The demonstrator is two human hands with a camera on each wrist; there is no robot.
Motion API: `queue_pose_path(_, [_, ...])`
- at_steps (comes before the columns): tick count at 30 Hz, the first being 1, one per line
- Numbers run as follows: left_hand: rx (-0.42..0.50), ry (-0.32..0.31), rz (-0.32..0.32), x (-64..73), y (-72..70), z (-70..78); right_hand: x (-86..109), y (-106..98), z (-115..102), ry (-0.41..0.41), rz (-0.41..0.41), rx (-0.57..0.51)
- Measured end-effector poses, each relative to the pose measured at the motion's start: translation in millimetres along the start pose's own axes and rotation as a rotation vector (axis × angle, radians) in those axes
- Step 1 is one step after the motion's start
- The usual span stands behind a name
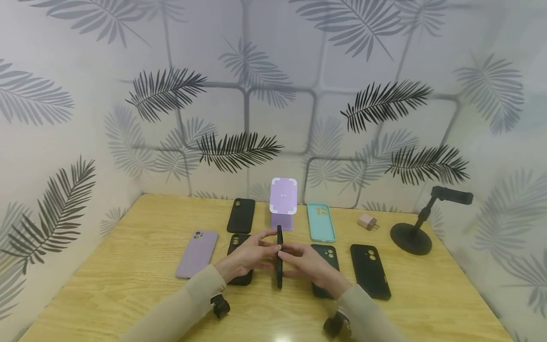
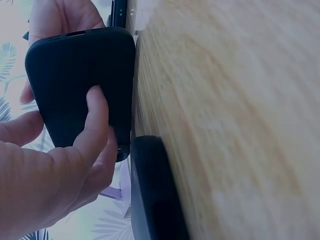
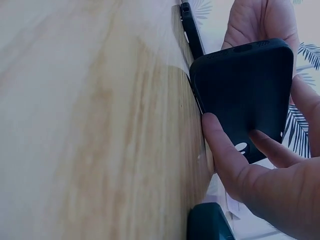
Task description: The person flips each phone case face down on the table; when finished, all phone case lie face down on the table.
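Note:
A black phone case (image 1: 279, 273) stands on its long edge at the middle of the wooden table (image 1: 295, 313), between both hands. My left hand (image 1: 248, 257) grips it from the left, with one finger pressed against its broad face in the left wrist view. From the right, my right hand (image 1: 314, 265) holds the same case, its fingers at the edges and on the face around the camera cutout (image 3: 241, 147). Under the left hand lies another black case (image 1: 241, 279), partly covered. A dark green case (image 1: 325, 254) lies partly beneath the right hand and wrist.
A lilac phone stand (image 1: 283, 197) rises behind the hands. Around lie a lilac case (image 1: 198, 256), a black case (image 1: 241, 216), a turquoise case (image 1: 321, 223) and a black case (image 1: 370, 270). A charger plug (image 1: 367, 221) and a black stand (image 1: 411, 239) sit at right.

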State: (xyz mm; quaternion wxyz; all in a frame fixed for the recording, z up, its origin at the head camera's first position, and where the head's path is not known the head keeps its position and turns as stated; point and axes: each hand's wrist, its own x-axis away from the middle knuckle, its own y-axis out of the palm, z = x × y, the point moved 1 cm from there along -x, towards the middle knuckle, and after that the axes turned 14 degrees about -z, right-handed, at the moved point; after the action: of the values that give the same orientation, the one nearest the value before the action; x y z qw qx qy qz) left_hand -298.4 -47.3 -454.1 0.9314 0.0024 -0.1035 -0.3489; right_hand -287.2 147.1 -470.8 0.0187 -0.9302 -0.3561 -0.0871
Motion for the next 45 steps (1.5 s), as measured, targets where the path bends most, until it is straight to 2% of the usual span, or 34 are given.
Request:
queue_pose_path(8, [0.031, -0.023, -0.058, -1.3, 2.6, -2.2, 0.4, -4.8, 1.4, 0.010, -0.047, -0.101])
queue_pose_path(14, [-0.004, -0.074, -0.033, -2.5, 4.1, -2.3, 3.8, -7.8, -1.0, 0.008, -0.070, -0.140])
queue_pose_path(19, [-0.034, -0.085, -0.015, -2.9, 5.3, -1.7, 10.4, -11.5, -3.8, -0.003, -0.029, -0.135])
queue_pose_path(24, [-0.036, -0.087, -0.026, -2.0, 4.2, -1.1, 15.0, -17.0, -3.5, -0.025, 0.008, -0.102])
queue_pose_path(29, [-0.050, -0.086, -0.035, -0.6, 2.5, -0.8, 18.0, -20.6, -2.3, -0.010, 0.044, -0.053])
queue_pose_path(37, [-0.059, -0.101, -0.023, 0.0, -0.1, -2.1, 20.5, -20.9, -0.8, 0.026, 0.146, 0.081])
queue_pose_path(45, [-0.056, -0.102, -0.014, 1.8, -2.0, -0.7, 19.3, -20.5, 3.6, 0.044, 0.185, 0.200])
